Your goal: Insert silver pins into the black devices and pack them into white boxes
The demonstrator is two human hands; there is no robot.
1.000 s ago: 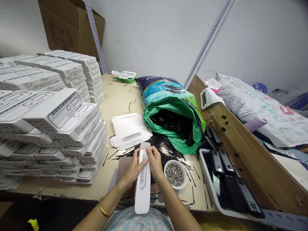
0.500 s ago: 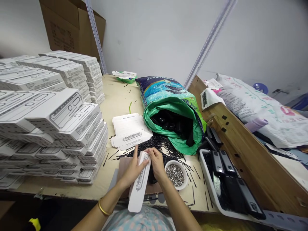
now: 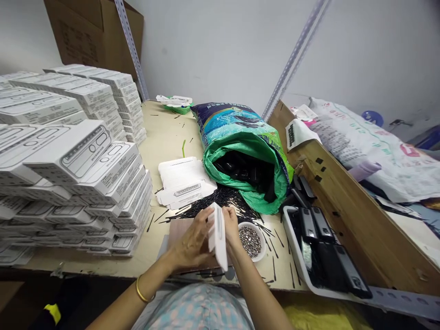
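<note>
Carton (image 3: 220,238), between left fingers (image 3: 202,221) and right fingers (image 3: 231,222)

On table (image 3: 168,133): boxes (image 3: 99,165) stacked left; blanks (image 3: 182,176) right of them. Sack (image 3: 237,121) behind rods (image 3: 220,195). Near middle, carton (image 3: 219,238) between left hand (image 3: 192,243) and right hand (image 3: 233,227). Right: bowl (image 3: 264,252) holding parts (image 3: 250,240), then tray (image 3: 298,256) of cases (image 3: 343,266), then plank (image 3: 347,197).

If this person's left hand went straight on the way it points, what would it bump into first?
The white box, right at the left hand's fingertips and apparently touching them. The right hand seems next, though the depth is hard to judge.
</note>
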